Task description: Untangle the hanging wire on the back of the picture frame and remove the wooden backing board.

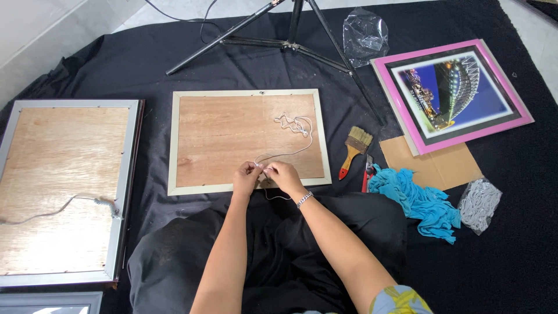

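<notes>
A picture frame [249, 141] lies face down on the black cloth, its plywood back up and its pale rim around it. A thin white cord [293, 129] lies coiled on the wood and runs down to the frame's near edge. My left hand [246, 177] and my right hand [283, 174] meet at that near edge, fingers pinched on the cord's end. A bracelet sits on my right wrist.
A larger face-down frame [64, 186] with a cord lies at left. At right are a pink-framed picture [452, 93], cardboard [433, 166], a paintbrush [354, 148], red pliers [368, 172], a blue rag [418, 200], two plastic bags and a tripod [290, 40].
</notes>
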